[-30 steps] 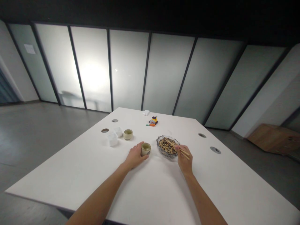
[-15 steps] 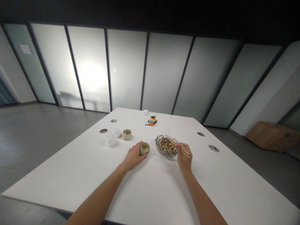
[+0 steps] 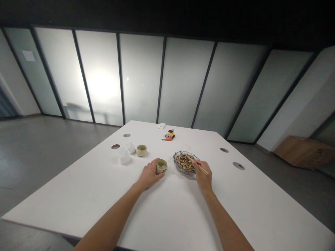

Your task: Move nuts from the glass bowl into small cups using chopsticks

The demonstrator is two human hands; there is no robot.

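Note:
My left hand is wrapped round the left side of a small pale green tea cup with dark writing on it, which stands upright on the white table. In my right hand is a pair of wooden chopsticks. Their tips reach into a clear glass bowl to the right of the cup. Small brown and dark pieces that look like seeds or nuts fill the bowl. Whether the tips pinch a piece is too small to tell.
A second tea cup and two white plastic containers stand to the left. Further back lie an orange toy carrot, a yellow toy car and a white box-like object. Round holes pierce the table.
My right hand has shifted slightly left with the chopsticks, whose tips have moved a little within the bowl. The left hand and its cup stay in place.

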